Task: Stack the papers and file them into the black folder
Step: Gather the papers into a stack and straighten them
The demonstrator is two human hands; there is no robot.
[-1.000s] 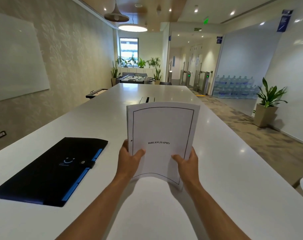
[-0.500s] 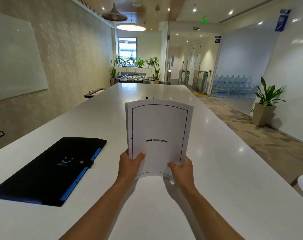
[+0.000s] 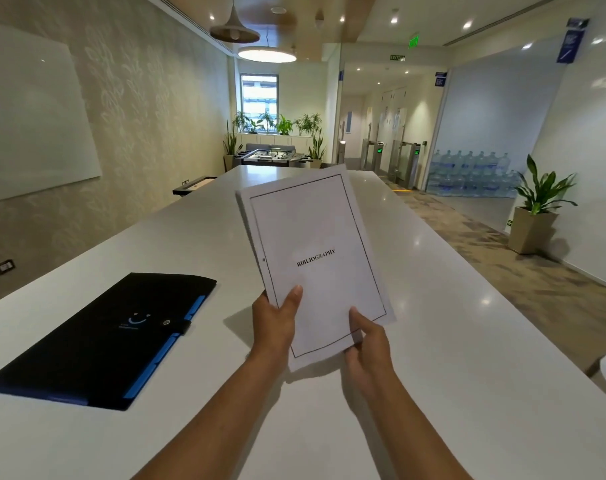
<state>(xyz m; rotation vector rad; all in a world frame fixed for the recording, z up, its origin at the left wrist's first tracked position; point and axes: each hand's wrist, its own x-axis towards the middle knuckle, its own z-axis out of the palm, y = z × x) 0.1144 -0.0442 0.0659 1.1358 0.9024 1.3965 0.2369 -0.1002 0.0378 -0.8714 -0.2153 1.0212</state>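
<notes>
Papers (image 3: 315, 265) tilted in both hands | lower sheets hidden | folder (image 3: 100, 337) closed

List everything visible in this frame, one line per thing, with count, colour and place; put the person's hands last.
papers: one stack, white, top sheet printed BIBLIOGRAPHY, held tilted above the table
black folder: one, black with blue edge tabs, closed, flat on the table to the left
table: one, white, long, running away from the camera
whiteboard: one, white, left wall
potted plant: one, green in a tan pot, right floor
water bottles: many, pale blue, stacked by the far right wall
foosball table: one, dark, beyond the table's far end
left hand: one, gripping the stack's lower left edge
right hand: one, gripping the stack's lower right corner
</notes>
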